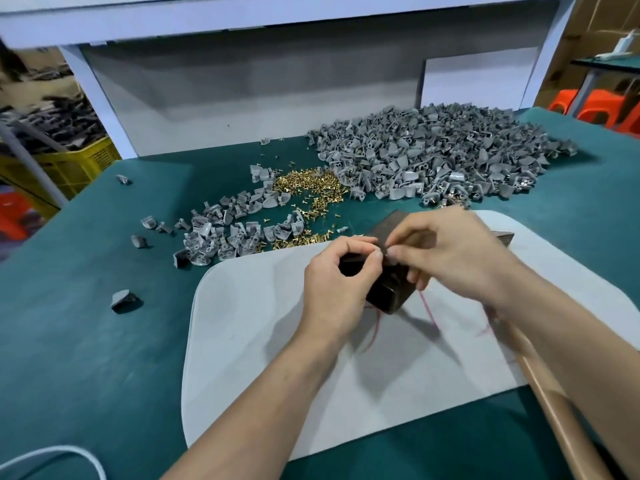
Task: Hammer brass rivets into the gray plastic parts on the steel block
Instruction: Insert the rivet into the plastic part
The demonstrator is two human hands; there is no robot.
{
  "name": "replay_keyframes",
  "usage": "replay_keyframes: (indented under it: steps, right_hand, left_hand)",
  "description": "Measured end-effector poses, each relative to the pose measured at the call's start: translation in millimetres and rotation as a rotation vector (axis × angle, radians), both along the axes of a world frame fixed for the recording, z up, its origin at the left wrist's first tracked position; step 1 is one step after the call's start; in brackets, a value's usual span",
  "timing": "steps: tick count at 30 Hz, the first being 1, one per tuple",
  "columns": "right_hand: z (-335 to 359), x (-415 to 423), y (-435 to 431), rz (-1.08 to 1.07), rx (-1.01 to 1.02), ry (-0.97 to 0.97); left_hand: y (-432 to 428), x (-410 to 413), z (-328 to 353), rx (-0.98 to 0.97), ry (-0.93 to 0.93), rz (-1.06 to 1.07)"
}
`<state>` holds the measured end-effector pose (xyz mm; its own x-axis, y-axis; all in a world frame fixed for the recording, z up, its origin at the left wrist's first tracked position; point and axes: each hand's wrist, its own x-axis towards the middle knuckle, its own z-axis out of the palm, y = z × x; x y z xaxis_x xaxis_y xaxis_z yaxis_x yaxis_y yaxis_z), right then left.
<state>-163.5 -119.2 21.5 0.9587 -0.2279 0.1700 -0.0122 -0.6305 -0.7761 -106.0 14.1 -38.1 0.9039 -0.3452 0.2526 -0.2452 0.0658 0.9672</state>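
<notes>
Left hand [341, 275] pinches gray part [385, 253] over steel block [388, 299]; right hand [450, 251] pinches too

Most of the steel block [382, 296] was covered by the left hand [337, 275] and right hand [450, 251], so only its corner just below the pinch could be seen. The gray part [389, 255] pinched between both sets of fingertips was pretty much buried. Only a tiny gray sliver was left showing, and whether a rivet was in there couldn't be told, way too small. The red string [427, 308] was lost under the block and hands. Down and right of the grip, the hammer handle [554, 403] was chopped off by the bottom edge, with its head end hidden under the right forearm. Far left of the grip, the stuff above the yellow crate [79, 161] was smeared to blur.
</notes>
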Motion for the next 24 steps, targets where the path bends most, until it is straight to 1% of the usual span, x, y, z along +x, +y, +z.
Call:
replay_keyframes:
  steps: [2,5,7,9,13,18,22,24]
  right_hand:
    - [-5,7,0,-0.007,0.054,-0.012]
    - [-13,5,-3,-0.005,0.262,-0.107]
    - [-19,2,-2,-0.02,0.306,-0.171]
    - [-24,1,1,-0.045,0.333,-0.212]
    - [-22,1,2,-0.066,0.25,-0.299]
    - [-23,0,5,-0.031,0.282,-0.328]
    - [-24,-1,7,-0.041,0.255,-0.345]
    - [-25,-1,9,-0.051,0.276,-0.365]
  left_hand:
    - [0,-1,-1,0.033,-0.1,0.043]
    - [-1,-4,-2,0.083,-0.304,0.126]
    - [-2,-6,-1,0.081,-0.415,0.165]
    - [-3,-9,0,0.079,-0.486,0.189]
    - [-2,-12,0,0.108,-0.526,0.202]
    - [0,-15,5,0.117,-0.493,0.184]
    - [1,-18,6,0.128,-0.515,0.157]
    - [1,-18,6,0.117,-0.51,0.164]
